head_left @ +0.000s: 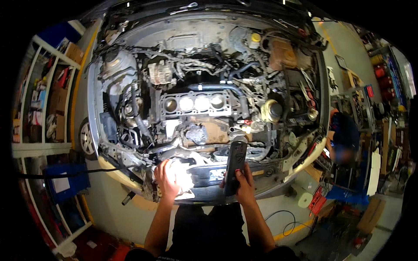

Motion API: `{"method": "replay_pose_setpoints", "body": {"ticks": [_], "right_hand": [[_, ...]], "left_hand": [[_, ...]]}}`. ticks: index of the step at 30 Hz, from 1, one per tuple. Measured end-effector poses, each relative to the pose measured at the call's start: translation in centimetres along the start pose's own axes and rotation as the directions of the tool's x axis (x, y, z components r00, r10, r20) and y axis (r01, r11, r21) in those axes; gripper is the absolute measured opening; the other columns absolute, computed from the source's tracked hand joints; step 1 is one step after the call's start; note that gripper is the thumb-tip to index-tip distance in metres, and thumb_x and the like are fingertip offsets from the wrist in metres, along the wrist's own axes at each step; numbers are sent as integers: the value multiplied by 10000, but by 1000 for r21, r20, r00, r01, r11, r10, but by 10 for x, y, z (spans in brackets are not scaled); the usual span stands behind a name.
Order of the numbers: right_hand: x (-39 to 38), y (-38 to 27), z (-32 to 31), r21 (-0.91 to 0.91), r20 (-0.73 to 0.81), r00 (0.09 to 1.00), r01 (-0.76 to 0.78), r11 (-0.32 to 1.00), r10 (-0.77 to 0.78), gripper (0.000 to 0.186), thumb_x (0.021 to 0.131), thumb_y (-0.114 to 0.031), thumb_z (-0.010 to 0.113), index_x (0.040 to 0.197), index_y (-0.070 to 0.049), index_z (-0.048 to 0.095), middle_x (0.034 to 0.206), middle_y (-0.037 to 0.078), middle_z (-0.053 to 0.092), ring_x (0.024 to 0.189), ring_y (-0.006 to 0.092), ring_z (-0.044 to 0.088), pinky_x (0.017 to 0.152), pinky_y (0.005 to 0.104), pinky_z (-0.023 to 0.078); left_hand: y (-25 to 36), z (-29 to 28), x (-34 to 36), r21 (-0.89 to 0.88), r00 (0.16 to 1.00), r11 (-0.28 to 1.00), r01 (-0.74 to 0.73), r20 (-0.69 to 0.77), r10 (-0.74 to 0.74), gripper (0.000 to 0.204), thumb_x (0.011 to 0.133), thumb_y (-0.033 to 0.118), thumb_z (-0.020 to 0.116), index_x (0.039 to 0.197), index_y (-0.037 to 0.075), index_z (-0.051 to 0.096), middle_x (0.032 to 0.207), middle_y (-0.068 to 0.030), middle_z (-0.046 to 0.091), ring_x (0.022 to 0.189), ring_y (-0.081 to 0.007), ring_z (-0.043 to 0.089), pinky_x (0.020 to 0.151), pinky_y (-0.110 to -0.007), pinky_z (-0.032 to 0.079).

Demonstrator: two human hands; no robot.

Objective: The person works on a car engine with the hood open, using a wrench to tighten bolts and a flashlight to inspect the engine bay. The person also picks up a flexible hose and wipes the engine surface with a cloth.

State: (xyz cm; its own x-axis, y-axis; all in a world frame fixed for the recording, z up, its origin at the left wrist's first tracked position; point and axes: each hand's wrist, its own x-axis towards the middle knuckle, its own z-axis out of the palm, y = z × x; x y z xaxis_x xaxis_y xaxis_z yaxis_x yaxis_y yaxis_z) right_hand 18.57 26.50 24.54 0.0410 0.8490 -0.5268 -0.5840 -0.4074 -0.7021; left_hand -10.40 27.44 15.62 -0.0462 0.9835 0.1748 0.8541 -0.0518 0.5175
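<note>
My right hand [245,185] is closed around a long black handheld device [235,167], which looks like a work lamp. Its thumb lies by a red button, and the device's rounded end points into the engine bay. At the front edge of the car, my left hand [166,182] is closed on a whitish rag [184,179]; strong glare washes out the fingers and part of the cloth. Beyond both hands sits an engine block [196,103] with its cylinder bores exposed, two of them brightly lit. A ring-ended wrench [237,129] lies just past the device.
Hoses, wiring and an orange-brown tank [283,54] surround the block. A dark cable [87,172] crosses from the left. Shelving [56,74] stands at left beside a wheel [86,137]. A person in dark clothing [346,135] is at right, near tools and a red jack-like object [318,201].
</note>
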Motion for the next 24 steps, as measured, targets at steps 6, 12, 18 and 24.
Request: {"method": "replay_pose_setpoints", "body": {"ticks": [6, 12, 18, 24], "right_hand": [[4, -13, -18, 37, -210, 974, 93, 995, -84, 423, 1065, -215, 596, 1418, -27, 458, 1035, 146, 668, 808, 253, 702, 670, 413, 590], [26, -13, -59, -74, -362, 910, 188, 979, -203, 475, 1043, -206, 647, 1444, 9, 514, 1174, 70, 649, 969, 145, 609, 823, 300, 518], [25, -30, -39, -36, -338, 928, 153, 988, -156, 516, 1036, -219, 646, 1467, -6, 458, 1095, 109, 654, 870, 221, 663, 737, 396, 580], [40, -19, 6, -18, -105, 990, 91, 996, -93, 256, 1067, -214, 563, 1264, -57, 517, 842, 132, 647, 672, 289, 680, 626, 452, 597]], "left_hand": [[-40, 43, 12, 74, 997, 997, 10, 74, -15, 366, 892, 152, 690, 1241, 64, 625, 1127, -167, 675, 1108, -389, 600, 1051, -522, 403], [-37, 51, 10, 64, 1000, 998, 10, 20, -11, 170, 885, 160, 659, 1035, 81, 671, 940, -109, 705, 920, -354, 641, 953, -494, 452], [-42, 53, 7, 73, 999, 997, 5, -40, -2, 101, 861, 142, 622, 934, 114, 686, 877, -88, 706, 872, -341, 649, 913, -474, 457], [-44, 47, 12, 70, 1000, 997, -20, -21, 21, 51, 821, 169, 632, 794, 127, 630, 820, -75, 689, 818, -338, 640, 834, -460, 443]]}}
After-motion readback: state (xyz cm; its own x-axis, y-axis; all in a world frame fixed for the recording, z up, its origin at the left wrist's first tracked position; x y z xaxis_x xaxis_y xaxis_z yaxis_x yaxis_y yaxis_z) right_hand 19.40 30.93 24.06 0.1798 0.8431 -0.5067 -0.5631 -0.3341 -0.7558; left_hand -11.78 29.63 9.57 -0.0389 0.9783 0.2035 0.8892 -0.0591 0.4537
